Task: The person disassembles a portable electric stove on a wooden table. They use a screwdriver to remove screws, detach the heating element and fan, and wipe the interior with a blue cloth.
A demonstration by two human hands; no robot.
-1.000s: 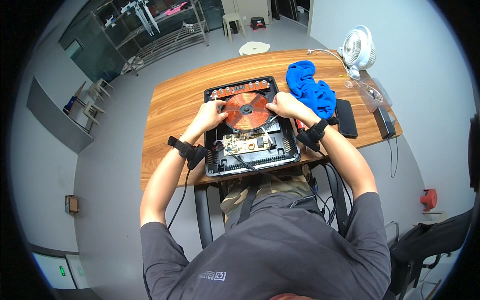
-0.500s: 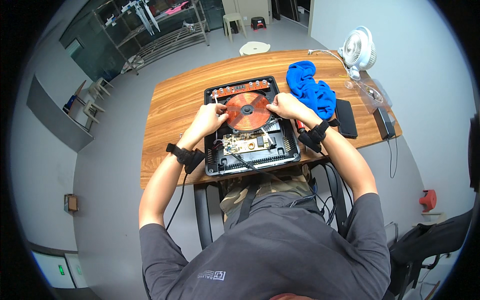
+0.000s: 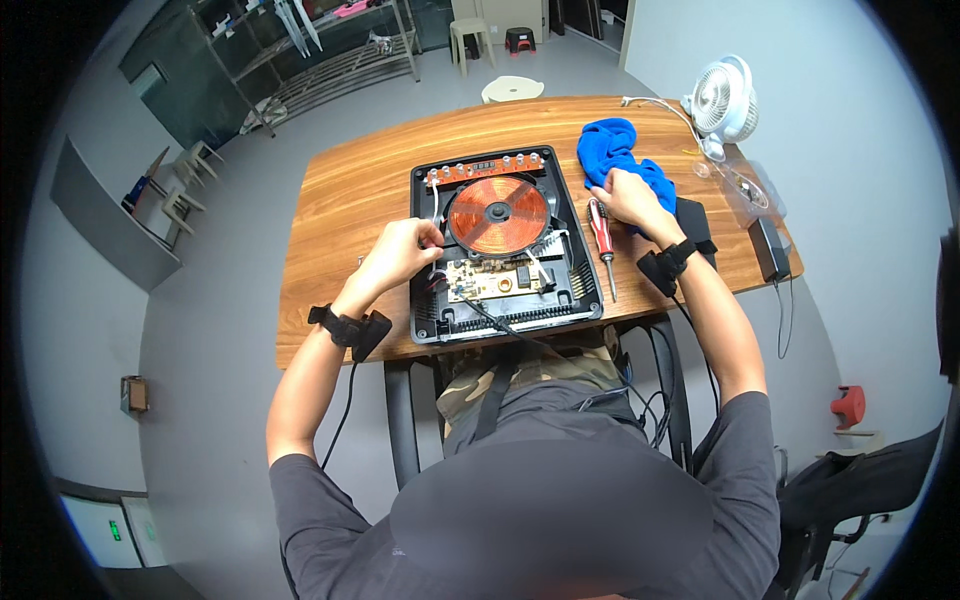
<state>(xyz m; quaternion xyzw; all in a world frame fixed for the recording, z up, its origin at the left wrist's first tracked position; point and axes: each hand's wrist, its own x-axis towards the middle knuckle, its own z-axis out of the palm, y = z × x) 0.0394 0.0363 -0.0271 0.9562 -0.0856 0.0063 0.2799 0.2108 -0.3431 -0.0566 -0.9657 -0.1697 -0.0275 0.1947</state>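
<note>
An opened induction cooker base [image 3: 575,300] lies on the table, its round copper coil [image 3: 480,222] in the middle. Below the coil sits a circuit board [image 3: 480,285]; an orange control board [image 3: 462,177] with knobs spans the far end. My left hand [image 3: 402,252] is closed at the coil's left edge, fingers curled together over the casing; what they hold, if anything, is hidden. To the right of the casing, a red-handled screwdriver [image 3: 601,235] points its shaft toward me. My right hand [image 3: 635,198] is closed with its fingertips at the handle's far end.
A blue cloth [image 3: 608,145] lies beyond my right hand, with a black flat case [image 3: 694,225] beside it. Farther right are a white fan [image 3: 722,100], a clear bag [image 3: 745,190] and a black power adapter [image 3: 768,248]. A cable [image 3: 515,338] crosses the table's near edge.
My right hand has left the coil's right edge and moved right to the screwdriver, which now shows fully. My left hand has shifted slightly left and toward me, off the coil's face.
</note>
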